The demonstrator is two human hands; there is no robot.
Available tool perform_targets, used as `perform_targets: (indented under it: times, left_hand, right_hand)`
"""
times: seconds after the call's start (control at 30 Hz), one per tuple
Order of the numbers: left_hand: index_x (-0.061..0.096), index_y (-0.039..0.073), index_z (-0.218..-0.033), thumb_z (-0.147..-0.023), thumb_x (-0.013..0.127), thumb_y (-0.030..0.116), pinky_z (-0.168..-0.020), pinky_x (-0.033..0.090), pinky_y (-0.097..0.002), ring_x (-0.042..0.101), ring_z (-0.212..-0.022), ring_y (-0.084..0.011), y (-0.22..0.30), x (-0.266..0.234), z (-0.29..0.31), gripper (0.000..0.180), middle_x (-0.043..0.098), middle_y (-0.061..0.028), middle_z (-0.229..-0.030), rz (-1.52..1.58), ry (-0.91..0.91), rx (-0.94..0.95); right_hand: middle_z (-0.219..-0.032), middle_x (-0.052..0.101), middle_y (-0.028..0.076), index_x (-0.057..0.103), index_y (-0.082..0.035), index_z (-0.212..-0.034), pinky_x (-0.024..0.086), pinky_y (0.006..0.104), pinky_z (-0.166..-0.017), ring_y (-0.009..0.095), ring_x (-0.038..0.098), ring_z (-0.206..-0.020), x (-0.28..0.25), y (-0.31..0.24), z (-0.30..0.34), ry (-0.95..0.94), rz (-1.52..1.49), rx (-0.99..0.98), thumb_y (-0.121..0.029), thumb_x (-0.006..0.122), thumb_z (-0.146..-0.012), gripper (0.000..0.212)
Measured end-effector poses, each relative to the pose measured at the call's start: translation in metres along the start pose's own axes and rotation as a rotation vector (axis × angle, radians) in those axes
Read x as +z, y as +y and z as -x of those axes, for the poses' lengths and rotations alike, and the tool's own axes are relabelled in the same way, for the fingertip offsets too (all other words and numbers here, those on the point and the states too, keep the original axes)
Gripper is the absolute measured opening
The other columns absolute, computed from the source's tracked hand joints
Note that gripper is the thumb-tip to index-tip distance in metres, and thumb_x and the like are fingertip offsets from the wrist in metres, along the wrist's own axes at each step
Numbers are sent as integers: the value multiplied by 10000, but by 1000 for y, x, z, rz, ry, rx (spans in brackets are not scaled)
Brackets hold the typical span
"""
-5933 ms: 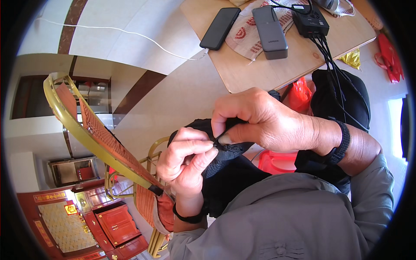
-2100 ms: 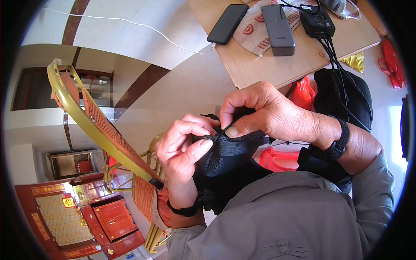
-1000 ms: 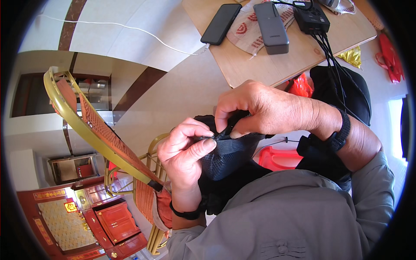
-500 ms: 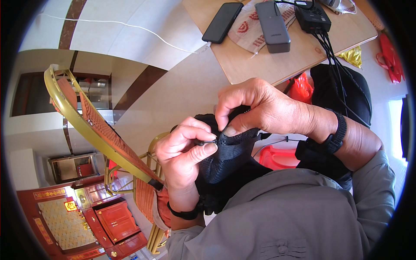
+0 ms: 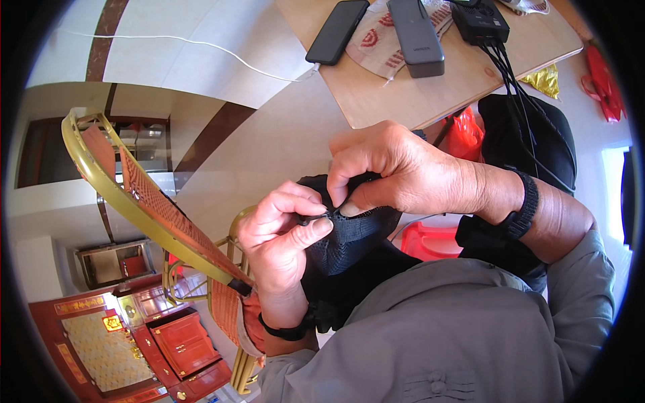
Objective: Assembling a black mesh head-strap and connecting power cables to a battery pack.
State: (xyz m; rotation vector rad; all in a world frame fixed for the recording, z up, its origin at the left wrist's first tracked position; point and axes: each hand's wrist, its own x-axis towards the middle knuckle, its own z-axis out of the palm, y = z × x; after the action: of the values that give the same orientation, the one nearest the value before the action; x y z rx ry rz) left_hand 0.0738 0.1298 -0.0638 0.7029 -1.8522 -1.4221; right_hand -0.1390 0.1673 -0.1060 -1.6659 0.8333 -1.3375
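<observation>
A black mesh fabric item [image 5: 353, 232] with a ribbed band along its edge lies over my lap; its exact kind I cannot make out. My left hand [image 5: 279, 235] pinches its left edge between thumb and fingers, with a small dark piece showing at the fingertips. Just right of that spot, my right hand [image 5: 396, 171] is closed, thumb and forefinger pinching the same edge. The fingertips of both hands are close together. Folds of the fabric behind my right hand are partly hidden.
Ahead stands a wooden table [image 5: 396, 107] bearing a phone [image 5: 338, 30], a grey power bank [image 5: 418, 40], a patterned cloth [image 5: 373, 40] and a black box [image 5: 480, 23] with hanging cables. A gold-framed chair [image 5: 127, 211] is at left. A red plastic stool [image 5: 430, 242] and red bag [image 5: 465, 134] are beyond my lap.
My right hand has shifted slightly left, its fingertips nearer my left thumb. Both hands keep pinching the black mesh fabric. The table appears slightly higher and farther left in view.
</observation>
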Motion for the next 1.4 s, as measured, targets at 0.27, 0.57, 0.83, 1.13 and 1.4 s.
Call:
perform_targets:
  times: [0.27,0.57,0.83,1.13,1.4]
  left_hand:
    - [639,-57,-846,-689,774,-95,-691,459,-274,585,-763,-178,-3,-3,2,211,634,-135,-842,4,-39,7]
    - [637,-67,-849,-719,762,-72,-700,453,-276,585,-762,-181,-4,6,3,181,638,-142,-839,80,28,-20]
    - [648,-64,-864,-729,743,-103,-722,461,-287,588,-772,-183,-7,13,3,170,648,-141,-853,132,84,-9]
    - [666,-64,-894,-735,723,-138,-707,469,-266,595,-798,-176,-8,16,12,184,643,-144,-884,47,100,8]
    - [657,-66,-887,-734,733,-123,-727,470,-268,595,-810,-176,-8,20,12,180,645,-139,-896,66,179,7]
  right_hand:
    - [-809,628,54,669,13,-896,478,289,-739,146,608,-811,1,1,0,-106,-234,160,8,733,-782,131]
    - [-815,632,53,658,28,-909,471,279,-734,124,592,-810,1,-3,0,-89,-276,201,13,726,-788,140]
    - [-828,628,60,656,26,-904,462,286,-777,141,593,-830,-2,-2,-1,-77,-276,180,9,719,-781,139]
    - [-832,627,41,647,18,-893,456,276,-777,122,579,-831,2,4,3,-51,-276,194,26,716,-777,134]
    - [-831,634,38,644,17,-898,452,264,-780,106,574,-828,5,5,2,-35,-311,176,35,704,-785,129]
